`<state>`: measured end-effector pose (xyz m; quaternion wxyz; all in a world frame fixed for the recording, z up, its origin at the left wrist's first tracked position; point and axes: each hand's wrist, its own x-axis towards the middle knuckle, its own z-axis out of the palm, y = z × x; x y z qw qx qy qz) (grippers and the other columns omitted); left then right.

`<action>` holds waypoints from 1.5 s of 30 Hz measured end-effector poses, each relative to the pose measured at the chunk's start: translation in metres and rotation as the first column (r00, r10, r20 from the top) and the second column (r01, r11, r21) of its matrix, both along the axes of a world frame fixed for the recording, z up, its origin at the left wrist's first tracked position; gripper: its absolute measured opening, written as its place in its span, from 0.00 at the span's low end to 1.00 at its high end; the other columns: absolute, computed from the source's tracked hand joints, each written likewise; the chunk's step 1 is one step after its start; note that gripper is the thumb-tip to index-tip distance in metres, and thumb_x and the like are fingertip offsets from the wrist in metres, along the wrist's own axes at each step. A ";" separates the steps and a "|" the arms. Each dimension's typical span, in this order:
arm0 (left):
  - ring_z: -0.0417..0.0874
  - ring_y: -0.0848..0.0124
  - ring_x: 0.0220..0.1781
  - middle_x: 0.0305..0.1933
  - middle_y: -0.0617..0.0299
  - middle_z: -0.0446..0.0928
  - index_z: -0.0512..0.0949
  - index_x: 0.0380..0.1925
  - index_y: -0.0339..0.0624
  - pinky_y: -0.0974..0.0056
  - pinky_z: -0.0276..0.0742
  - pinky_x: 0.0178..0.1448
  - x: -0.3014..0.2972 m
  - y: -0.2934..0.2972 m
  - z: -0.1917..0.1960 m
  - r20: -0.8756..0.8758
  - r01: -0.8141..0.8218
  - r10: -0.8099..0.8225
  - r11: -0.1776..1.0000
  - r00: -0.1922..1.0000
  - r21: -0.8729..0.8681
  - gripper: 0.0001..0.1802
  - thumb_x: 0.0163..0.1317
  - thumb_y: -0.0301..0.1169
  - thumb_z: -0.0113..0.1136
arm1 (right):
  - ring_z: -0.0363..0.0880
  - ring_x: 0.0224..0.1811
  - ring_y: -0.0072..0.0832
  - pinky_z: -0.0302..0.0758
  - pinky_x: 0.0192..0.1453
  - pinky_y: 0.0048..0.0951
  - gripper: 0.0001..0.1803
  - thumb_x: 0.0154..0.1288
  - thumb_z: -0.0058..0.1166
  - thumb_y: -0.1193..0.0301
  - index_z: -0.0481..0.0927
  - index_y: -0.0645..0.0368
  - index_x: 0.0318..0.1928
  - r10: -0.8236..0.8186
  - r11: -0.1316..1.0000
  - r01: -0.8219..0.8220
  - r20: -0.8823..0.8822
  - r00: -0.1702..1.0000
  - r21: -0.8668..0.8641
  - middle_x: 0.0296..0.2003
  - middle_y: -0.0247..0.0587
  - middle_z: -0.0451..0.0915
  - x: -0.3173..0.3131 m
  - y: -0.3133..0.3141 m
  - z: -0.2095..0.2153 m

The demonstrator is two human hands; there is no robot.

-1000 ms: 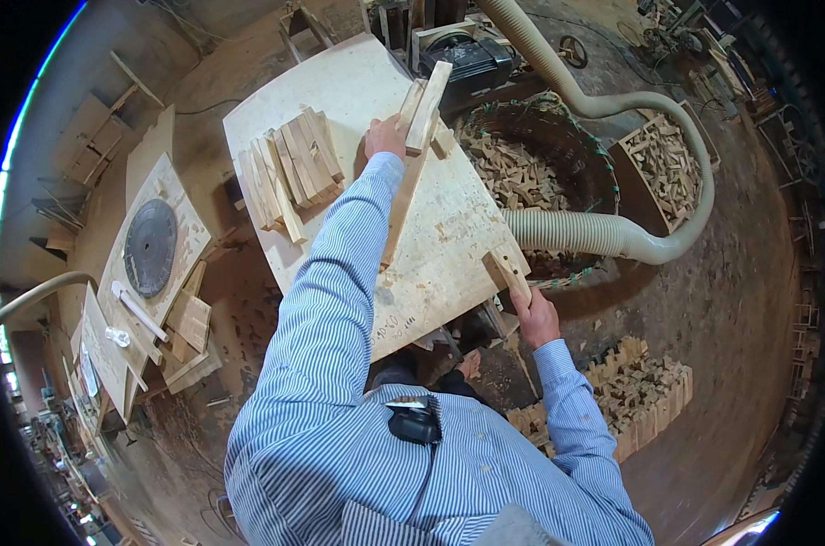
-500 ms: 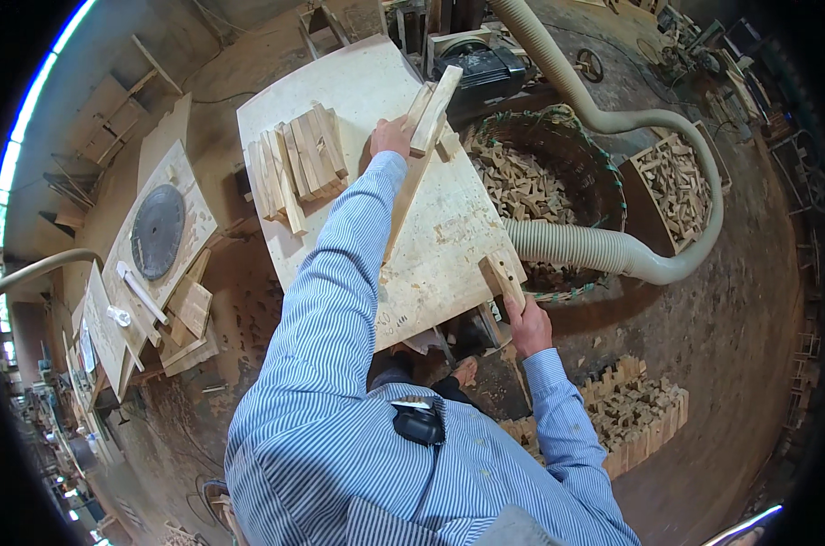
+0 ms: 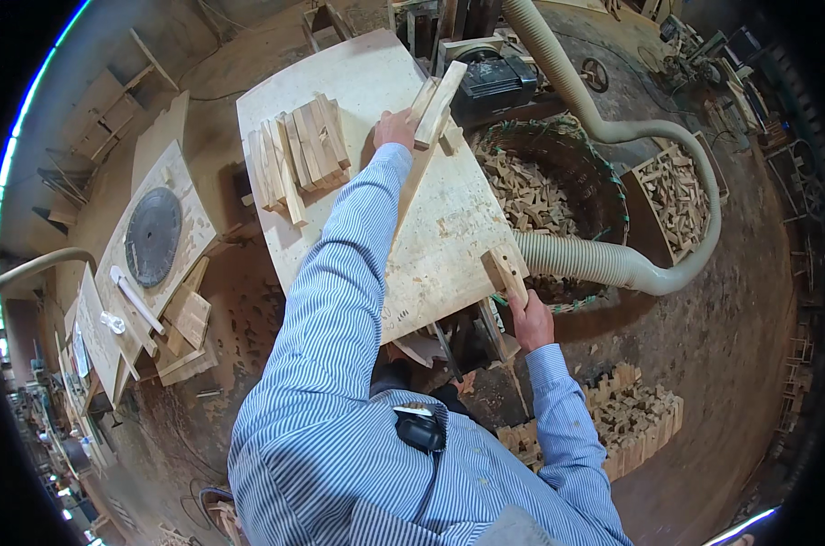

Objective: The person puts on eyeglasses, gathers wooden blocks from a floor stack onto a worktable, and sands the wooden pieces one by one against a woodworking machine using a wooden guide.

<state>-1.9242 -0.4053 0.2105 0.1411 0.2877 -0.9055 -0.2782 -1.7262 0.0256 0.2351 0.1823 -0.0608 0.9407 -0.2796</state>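
My left hand [image 3: 394, 129] reaches to the far side of a pale wooden work table [image 3: 440, 273]. Its fingers are closed against a short wooden block [image 3: 423, 96], beside a longer wooden strip [image 3: 442, 102] that sticks out past the table's edge. At the near right corner of the table, my right hand [image 3: 533, 323] is wrapped round the lower end of a wooden piece [image 3: 513, 278]. Left of my left forearm lies a stack of cut wooden pieces [image 3: 308, 146], with one turned askew on top.
A basket [image 3: 603, 182] of wood offcuts stands right of the table, crossed by a ribbed hose [image 3: 581, 257]. Behind it are a black motor [image 3: 494, 82] and a box of offcuts [image 3: 672, 196]. A round saw blade [image 3: 153, 237] lies on a board at left. Stacked blocks [image 3: 644, 428] stand on the floor.
The view has shifted slightly, so the table and basket sit a little differently in the picture. Both hands keep nearly the same places on the wood.
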 end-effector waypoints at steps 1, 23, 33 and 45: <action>0.83 0.49 0.62 0.57 0.44 0.82 0.85 0.64 0.59 0.51 0.77 0.71 -0.003 -0.004 0.000 -0.021 -0.001 0.000 1.000 1.000 -0.024 0.24 0.71 0.49 0.64 | 0.83 0.46 0.68 0.76 0.50 0.61 0.32 0.80 0.49 0.44 0.78 0.68 0.45 0.007 1.000 -0.008 -0.010 1.000 -0.015 0.40 0.72 0.84 -0.003 -0.003 -0.001; 0.82 0.46 0.64 0.60 0.43 0.81 0.85 0.64 0.54 0.49 0.75 0.72 0.013 0.011 0.004 0.049 0.013 -0.013 1.000 0.999 0.016 0.26 0.70 0.50 0.64 | 0.83 0.41 0.64 0.76 0.45 0.56 0.31 0.78 0.50 0.45 0.80 0.66 0.44 -0.021 1.000 0.021 -0.047 0.999 -0.018 0.35 0.65 0.84 0.014 0.011 0.000; 0.82 0.50 0.60 0.54 0.48 0.82 0.85 0.56 0.45 0.49 0.79 0.66 0.072 0.076 0.018 -0.169 -0.067 0.054 0.995 0.984 -0.071 0.22 0.63 0.37 0.69 | 0.84 0.42 0.66 0.76 0.46 0.61 0.30 0.77 0.52 0.45 0.79 0.65 0.42 -0.032 0.999 0.033 0.004 0.999 -0.015 0.35 0.66 0.84 0.057 0.072 -0.002; 0.83 0.50 0.59 0.56 0.48 0.81 0.88 0.54 0.44 0.51 0.79 0.66 0.110 0.097 0.000 -0.060 -0.091 0.091 0.996 0.994 -0.006 0.21 0.65 0.43 0.70 | 0.84 0.41 0.66 0.78 0.45 0.61 0.30 0.77 0.52 0.43 0.78 0.63 0.41 -0.006 0.997 0.009 0.033 0.999 -0.071 0.35 0.65 0.85 0.082 0.109 0.000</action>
